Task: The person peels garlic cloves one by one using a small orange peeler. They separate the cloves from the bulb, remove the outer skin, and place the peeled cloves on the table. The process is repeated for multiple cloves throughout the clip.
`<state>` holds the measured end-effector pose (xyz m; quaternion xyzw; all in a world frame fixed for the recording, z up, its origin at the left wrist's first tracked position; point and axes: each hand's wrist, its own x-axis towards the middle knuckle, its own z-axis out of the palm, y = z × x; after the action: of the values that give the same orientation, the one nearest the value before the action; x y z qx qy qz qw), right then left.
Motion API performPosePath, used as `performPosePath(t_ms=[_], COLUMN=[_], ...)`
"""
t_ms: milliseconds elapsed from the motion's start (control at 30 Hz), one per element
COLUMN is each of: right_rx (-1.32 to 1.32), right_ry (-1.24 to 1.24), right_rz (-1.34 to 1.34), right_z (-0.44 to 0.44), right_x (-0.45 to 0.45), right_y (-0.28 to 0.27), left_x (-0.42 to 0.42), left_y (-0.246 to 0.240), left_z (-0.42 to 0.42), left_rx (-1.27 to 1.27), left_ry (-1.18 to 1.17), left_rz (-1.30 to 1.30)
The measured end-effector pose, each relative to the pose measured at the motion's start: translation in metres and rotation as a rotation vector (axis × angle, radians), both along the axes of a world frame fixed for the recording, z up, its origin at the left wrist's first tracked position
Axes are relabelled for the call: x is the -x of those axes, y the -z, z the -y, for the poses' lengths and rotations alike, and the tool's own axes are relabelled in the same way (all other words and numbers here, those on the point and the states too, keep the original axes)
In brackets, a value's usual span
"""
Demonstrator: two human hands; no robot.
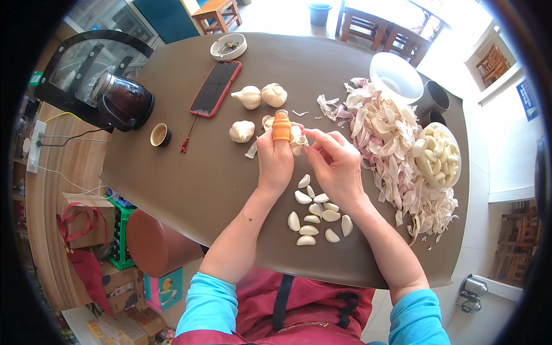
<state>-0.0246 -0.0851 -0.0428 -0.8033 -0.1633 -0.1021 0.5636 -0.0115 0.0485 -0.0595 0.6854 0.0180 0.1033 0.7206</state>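
Note:
My left hand (276, 161) holds a partly opened garlic bulb (297, 146). An orange ribbed finger guard (281, 127) covers its thumb. With thumb and fingertips, my right hand (334, 161) pinches the bulb's papery side; the exact grip is partly hidden. Just beyond lie three whole garlic bulbs, one (242, 131) left of my left hand and two, a left one (249, 97) and a right one (274, 95), farther back. Between my forearms several peeled garlic cloves (312, 219) are scattered on the brown tabletop (194, 181).
A heap of garlic skins (384, 138) spreads at right, beside a bowl of peeled cloves (439, 157) and a white translucent bowl (396, 78). Farther left are a red-cased phone (215, 88), an ashtray (228, 46), a small cup (161, 135) and a dark glass pot (125, 103).

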Motion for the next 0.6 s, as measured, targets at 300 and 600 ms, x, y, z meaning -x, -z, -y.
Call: performPosePath(t_ms=[300,600], right_rx=[0.052,-0.128], right_ry=[-0.023,0.030], right_rz=[0.205,0.273], right_z=[0.006,0.003], right_x=[-0.006,-0.006], right_y=[0.001,0.007], left_x=[0.003,0.007], left_y=[-0.003,-0.003], left_z=[0.005,0.015], left_rx=[-0.031,0.005], left_ry=[0.070,0.181], left_rz=[-0.013,0.116])
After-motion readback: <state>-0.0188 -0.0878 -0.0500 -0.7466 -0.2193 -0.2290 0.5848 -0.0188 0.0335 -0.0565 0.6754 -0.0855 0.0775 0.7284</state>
